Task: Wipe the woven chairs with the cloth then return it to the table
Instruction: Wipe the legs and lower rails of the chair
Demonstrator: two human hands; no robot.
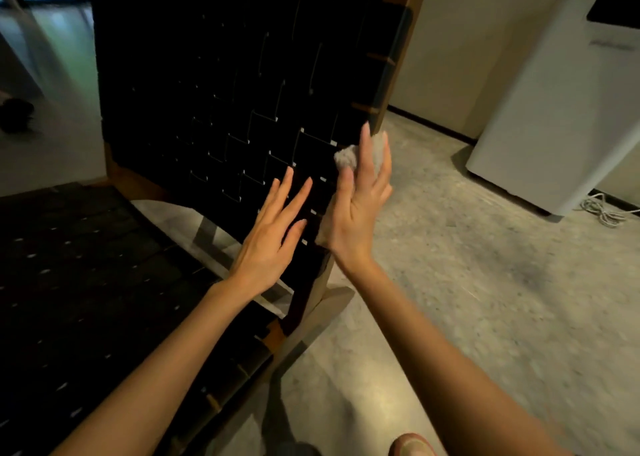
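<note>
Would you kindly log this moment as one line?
step: wiping | right hand presses cloth on chair back | left hand open beside it

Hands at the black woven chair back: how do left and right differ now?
The right hand presses a pale grey cloth against the black woven chair back; the left hand has no cloth. The right hand reaches higher, near the back's right edge; the left hand is lower, further in. Both have straight fingers.

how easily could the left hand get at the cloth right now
Probably easily. The left hand is open, right beside the right hand, which presses the cloth against the woven chair back. Nothing lies between them, though the right hand covers most of the cloth.
</note>
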